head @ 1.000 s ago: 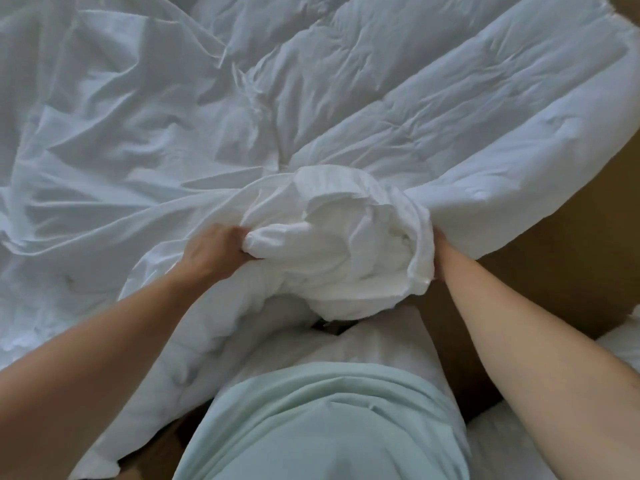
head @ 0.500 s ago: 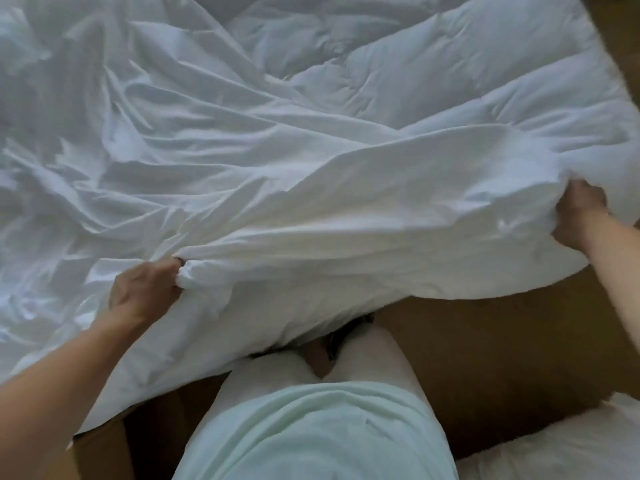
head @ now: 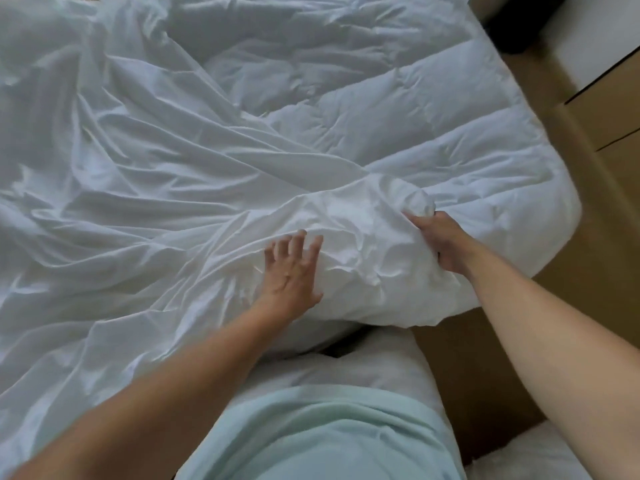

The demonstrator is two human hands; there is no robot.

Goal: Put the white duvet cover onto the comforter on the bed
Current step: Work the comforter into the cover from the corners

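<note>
Where you stand: at the near edge of the bedding, both bare arms reaching forward over it, your pale green top at the bottom of the view.
Thin duvet cover: smooth and heavily creased, it spreads over the left and near part of the bedding, with its folds running toward your right fist.
Quilted comforter: puffy, stitched in squares, and uncovered across the far right. Its right edge drops toward the floor.
Where they meet: the duvet cover lies on top of the comforter along a slanting line from the far middle down to your right fist.
Your left hand: released, palm down on the duvet cover with fingers straight and spread, grasping nothing.
Your right hand: clenched round a bunched wad of white cloth that stands up past your knuckles. You cannot tell whether the fist holds comforter as well as cover.
Brown floor: to the right of the bedding and beside your legs.
Far right corner: a dark object, too blurred to name.
Bottom right: a fluffy white thing, cut off by the frame.
</note>
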